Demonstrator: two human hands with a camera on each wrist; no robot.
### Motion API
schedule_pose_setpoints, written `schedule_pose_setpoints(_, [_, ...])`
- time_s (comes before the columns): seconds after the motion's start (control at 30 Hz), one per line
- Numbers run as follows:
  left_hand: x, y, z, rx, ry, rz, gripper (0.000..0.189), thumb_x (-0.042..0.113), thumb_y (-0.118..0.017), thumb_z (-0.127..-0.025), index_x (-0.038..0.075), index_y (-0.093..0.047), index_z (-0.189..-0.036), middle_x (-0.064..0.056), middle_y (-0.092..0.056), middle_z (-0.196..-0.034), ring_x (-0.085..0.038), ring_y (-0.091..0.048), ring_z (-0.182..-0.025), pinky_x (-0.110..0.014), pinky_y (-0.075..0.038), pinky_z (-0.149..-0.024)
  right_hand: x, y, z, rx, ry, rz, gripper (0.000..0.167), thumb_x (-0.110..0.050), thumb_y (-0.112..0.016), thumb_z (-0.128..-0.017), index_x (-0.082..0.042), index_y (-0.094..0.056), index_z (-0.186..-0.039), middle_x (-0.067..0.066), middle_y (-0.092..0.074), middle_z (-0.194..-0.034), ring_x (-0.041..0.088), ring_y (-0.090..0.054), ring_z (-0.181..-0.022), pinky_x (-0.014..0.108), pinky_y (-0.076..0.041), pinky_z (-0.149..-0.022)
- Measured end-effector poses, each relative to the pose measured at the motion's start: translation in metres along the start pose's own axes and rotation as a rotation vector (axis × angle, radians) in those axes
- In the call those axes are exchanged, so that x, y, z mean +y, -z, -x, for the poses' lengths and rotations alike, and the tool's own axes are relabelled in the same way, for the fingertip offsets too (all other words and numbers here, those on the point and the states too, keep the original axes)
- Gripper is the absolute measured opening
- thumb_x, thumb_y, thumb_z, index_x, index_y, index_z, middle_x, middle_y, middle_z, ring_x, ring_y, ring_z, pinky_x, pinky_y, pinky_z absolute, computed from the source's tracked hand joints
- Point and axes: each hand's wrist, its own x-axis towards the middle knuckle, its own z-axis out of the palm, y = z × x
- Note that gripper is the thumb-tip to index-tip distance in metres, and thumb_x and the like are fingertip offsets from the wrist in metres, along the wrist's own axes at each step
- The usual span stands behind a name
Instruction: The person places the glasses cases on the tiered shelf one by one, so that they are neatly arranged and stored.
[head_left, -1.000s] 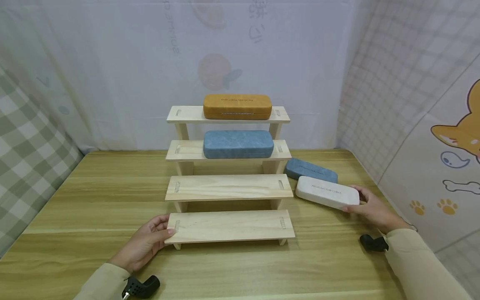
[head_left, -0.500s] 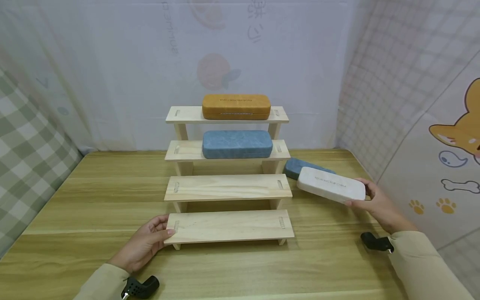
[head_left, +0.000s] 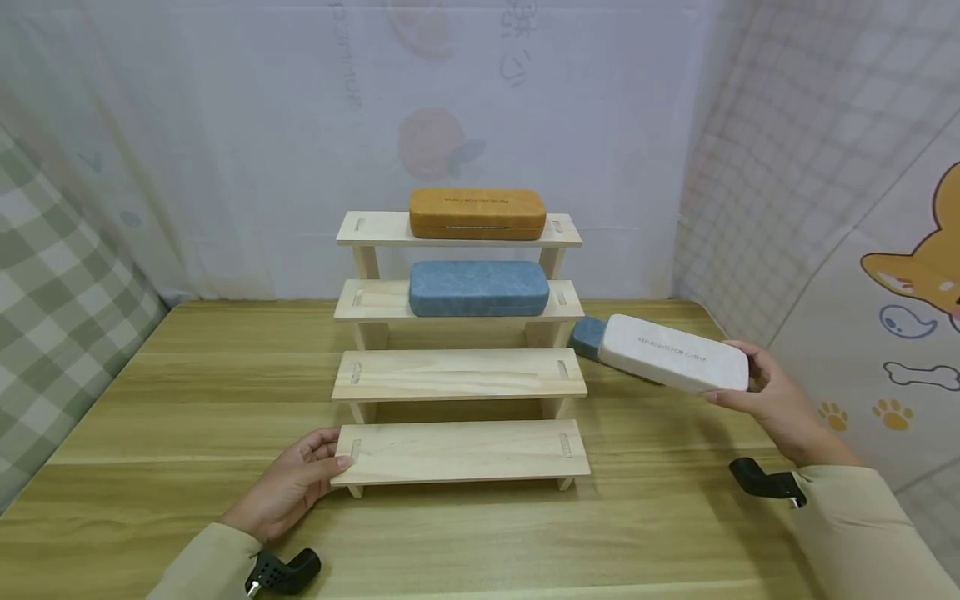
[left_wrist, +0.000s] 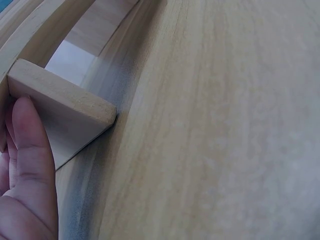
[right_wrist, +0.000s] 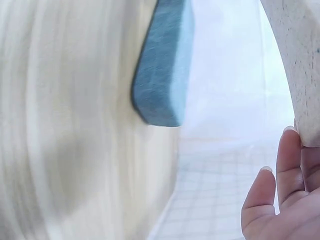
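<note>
While your left hand (head_left: 292, 483) is grasping the near left corner of the four-step wooden stand (head_left: 457, 454), thumb on top and fingers underneath, the pale curtain (head_left: 285, 167) behind is showing vertical letters that seem to spell "SUMMER". On the top step an orange case (head_left: 477, 221) is bearing a line of dark lettering too small to read surely; a blue case (head_left: 478, 290) is sitting one step below. Right of the stand, another blue case (head_left: 585, 336) is lying on the table, partly hidden by the white case (head_left: 671, 358), whose print seems to be ending in "CHINA". Your right hand (head_left: 783, 408) is holding that white case by its right end, between thumb and fingers, above the table (head_left: 480, 550).
</note>
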Motion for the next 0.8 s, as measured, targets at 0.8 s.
schedule_pose_setpoints(0.8, [-0.003, -0.001, -0.001, 0.014, -0.001, -0.006, 0.069, 0.003, -0.055, -0.094, -0.015, -0.011, -0.144, -0.006, -0.054, -0.117, -0.010, -0.058, -0.101, -0.024, -0.051, -0.088, -0.036, -0.013, 0.006, -0.139, 0.142, -0.360, 0.069, 0.023, -0.056, -0.082, -0.017, -0.037, -0.136, 0.000, -0.043, -0.126, 0.005, -0.054, -0.102, 0.018, -0.052, -0.076])
